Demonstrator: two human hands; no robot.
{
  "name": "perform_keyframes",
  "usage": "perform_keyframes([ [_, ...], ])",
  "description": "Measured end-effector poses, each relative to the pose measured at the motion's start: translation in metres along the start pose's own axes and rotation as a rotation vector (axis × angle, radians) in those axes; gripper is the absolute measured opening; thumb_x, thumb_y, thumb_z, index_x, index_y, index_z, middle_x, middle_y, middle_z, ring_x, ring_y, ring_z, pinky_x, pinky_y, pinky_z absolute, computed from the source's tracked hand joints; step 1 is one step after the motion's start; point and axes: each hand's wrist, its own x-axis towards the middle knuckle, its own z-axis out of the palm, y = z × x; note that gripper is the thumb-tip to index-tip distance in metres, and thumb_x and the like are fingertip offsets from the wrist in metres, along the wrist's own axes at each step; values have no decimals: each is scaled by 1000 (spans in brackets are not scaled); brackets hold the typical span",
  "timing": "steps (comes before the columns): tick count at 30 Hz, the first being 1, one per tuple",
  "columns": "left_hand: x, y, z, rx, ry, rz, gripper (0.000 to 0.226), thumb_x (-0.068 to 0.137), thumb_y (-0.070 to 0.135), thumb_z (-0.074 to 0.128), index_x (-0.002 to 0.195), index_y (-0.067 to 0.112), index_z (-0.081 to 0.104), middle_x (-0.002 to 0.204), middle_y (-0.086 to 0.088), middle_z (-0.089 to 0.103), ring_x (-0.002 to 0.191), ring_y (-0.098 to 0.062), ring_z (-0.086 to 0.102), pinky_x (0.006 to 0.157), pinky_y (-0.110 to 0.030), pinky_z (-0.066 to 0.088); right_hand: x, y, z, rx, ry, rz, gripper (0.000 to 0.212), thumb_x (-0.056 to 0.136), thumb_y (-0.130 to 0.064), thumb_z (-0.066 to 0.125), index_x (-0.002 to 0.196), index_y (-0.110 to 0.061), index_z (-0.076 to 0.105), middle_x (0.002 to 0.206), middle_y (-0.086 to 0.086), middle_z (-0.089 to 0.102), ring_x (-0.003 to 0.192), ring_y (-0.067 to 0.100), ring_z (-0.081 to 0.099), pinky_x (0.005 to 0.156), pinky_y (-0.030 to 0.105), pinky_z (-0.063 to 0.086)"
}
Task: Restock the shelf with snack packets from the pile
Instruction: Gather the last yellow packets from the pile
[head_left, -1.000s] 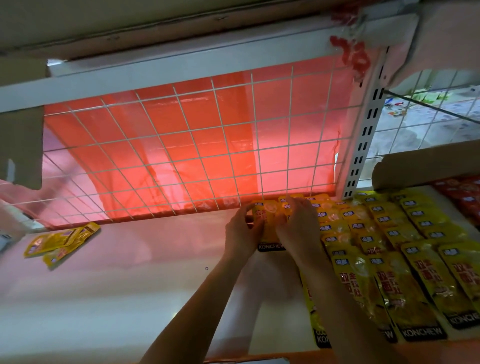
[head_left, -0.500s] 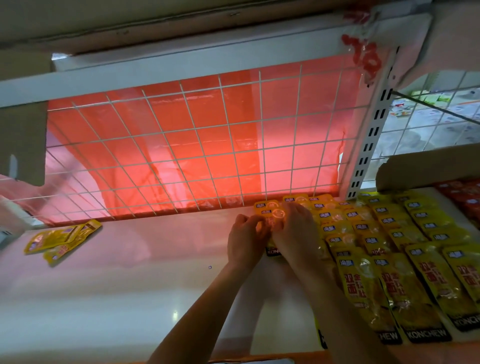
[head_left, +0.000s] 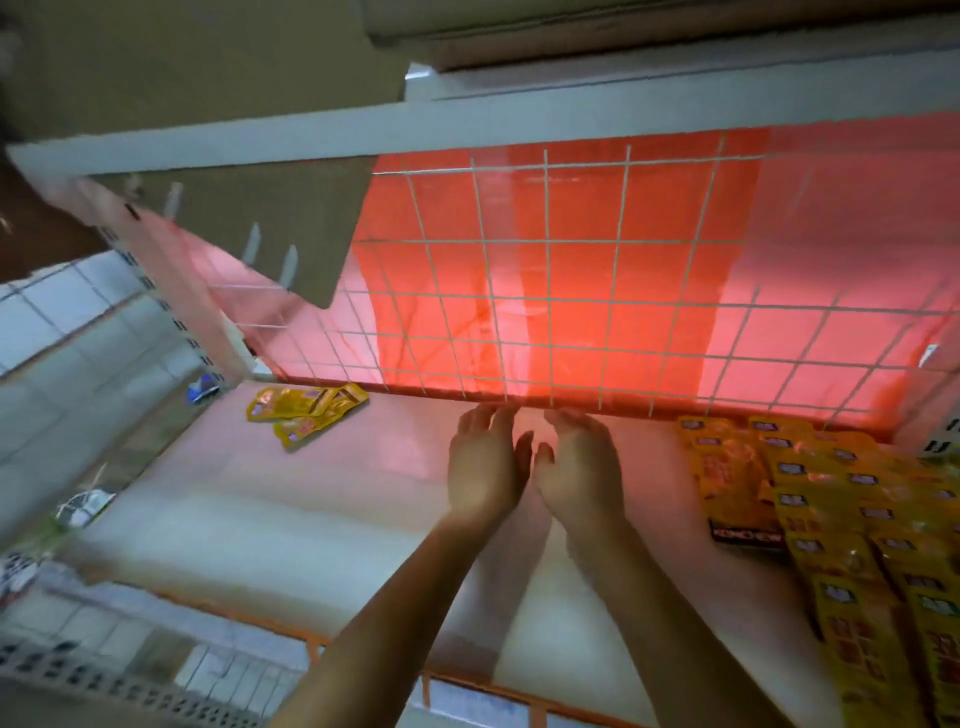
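Note:
Rows of yellow snack packets (head_left: 831, 499) lie overlapping on the right part of the white shelf (head_left: 322, 509). A small loose pile of yellow packets (head_left: 304, 408) lies at the shelf's back left. My left hand (head_left: 485, 467) and my right hand (head_left: 579, 465) are side by side over the bare middle of the shelf, fingers stretched toward the wire grid, holding nothing. Both hands are well apart from the rows on the right and from the loose pile.
A white wire grid (head_left: 582, 301) with a red sheet behind it closes the back of the shelf. A cardboard flap (head_left: 291, 223) hangs at the upper left. The upper shelf's edge (head_left: 467, 130) runs overhead. An orange rail (head_left: 467, 680) lines the front edge.
Both hands have let go of the packet they were setting onto the row and now hover empty over the bare shelf. The view has swung left, so the rows sit further right.

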Motion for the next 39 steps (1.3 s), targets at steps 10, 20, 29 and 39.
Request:
perform_keyframes([
  [10,24,-166,-67,226,-16,-230,43,94,17,47,136,13,49,144,-11,44,132,-29,37,106,-35,29,20,-134,102,1,-303,-206,43,91,-16,48,134,-15,48,134,7,51,122,27,43,104,32,36],
  [20,57,-277,-94,442,-369,-216,75,88,45,60,150,25,22,155,-4,24,143,-25,22,110,-43,34,50,-203,176,-107,-485,-338,50,80,-9,56,128,-16,45,133,3,47,124,29,38,90,39,40],
  [29,46,-274,-97,424,-370,-226,69,78,64,60,139,43,37,118,-5,44,108,-29,49,90,-39,42,43,-188,180,-261,-377,-324,42,82,-16,55,124,-16,46,131,3,48,123,27,36,90,38,36],
  [39,22,-214,-91,105,-292,-233,42,84,32,60,126,36,54,117,8,63,111,-21,57,91,-36,46,0,-133,141,-294,-211,-233,36,101,-38,31,136,-33,35,129,1,51,117,28,43,89,40,32],
])
